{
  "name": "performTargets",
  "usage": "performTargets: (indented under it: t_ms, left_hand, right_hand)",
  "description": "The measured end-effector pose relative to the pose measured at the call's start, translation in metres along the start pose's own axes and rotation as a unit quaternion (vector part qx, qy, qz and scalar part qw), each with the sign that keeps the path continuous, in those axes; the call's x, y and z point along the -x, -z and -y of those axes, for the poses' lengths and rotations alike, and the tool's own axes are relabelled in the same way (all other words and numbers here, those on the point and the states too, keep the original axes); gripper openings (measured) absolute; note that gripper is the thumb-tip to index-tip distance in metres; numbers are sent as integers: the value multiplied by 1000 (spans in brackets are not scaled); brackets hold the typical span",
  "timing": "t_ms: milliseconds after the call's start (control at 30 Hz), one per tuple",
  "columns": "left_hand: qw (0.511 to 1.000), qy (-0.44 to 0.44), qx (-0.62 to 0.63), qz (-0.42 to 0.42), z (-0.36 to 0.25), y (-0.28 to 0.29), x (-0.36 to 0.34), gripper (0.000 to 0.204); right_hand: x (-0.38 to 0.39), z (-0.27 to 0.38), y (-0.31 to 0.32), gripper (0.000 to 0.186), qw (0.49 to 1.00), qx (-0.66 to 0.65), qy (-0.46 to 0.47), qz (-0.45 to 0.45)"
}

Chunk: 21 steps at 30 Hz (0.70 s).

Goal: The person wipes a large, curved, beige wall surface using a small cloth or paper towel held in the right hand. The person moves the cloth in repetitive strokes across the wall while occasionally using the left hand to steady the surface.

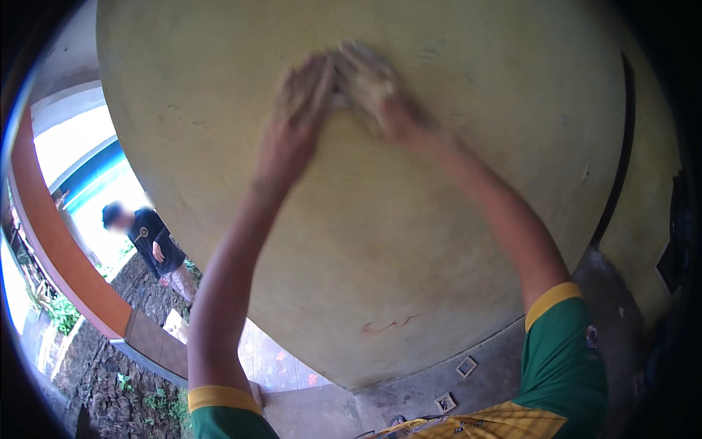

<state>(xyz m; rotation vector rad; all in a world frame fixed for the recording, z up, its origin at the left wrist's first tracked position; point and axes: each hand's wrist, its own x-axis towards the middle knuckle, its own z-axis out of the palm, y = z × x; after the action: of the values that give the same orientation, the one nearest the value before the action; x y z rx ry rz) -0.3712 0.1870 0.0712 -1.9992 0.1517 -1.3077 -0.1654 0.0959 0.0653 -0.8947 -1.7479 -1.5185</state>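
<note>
Both my arms reach up to a large yellowish wall (409,241), with the hands side by side against its upper part. My left hand (301,99) and my right hand (371,84) nearly meet, their fingers pointing upward. Motion smears the fingers of both. A pale, whitish patch (339,99) shows between the hands; whether it is a cloth or something else is too blurred to tell. Faint smudges and scuffs mark the wall, and a reddish scrawl (391,324) runs across its lower part.
At the left a person (157,245) in a dark shirt stands outside, beyond an orange-edged arch (80,271). Rough stony ground (102,373) lies there with some plants. Two small square frames (444,402) rest on the grey floor near the wall's foot. A dark vertical strip (621,161) runs down the right.
</note>
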Motion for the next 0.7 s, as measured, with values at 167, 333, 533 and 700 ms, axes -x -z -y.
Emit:
performTargets:
  t_ms: [167,333,533,700]
  left_hand:
    - [989,69,98,89,-129,-28,104,69]
    - [998,50,43,-16,-51,-53,46,62]
    - [999,1,-15,-35,25,-16,-80,65]
    - [998,57,14,13,-73,-48,54,70]
  right_hand:
    - [149,87,18,47,989,-95,-79,79]
    - [77,14,2,48,999,3,-2,52]
    - [-33,-71,11,51,998,-41,-2,-46]
    - [97,25,4,53,996,-45,-37,70]
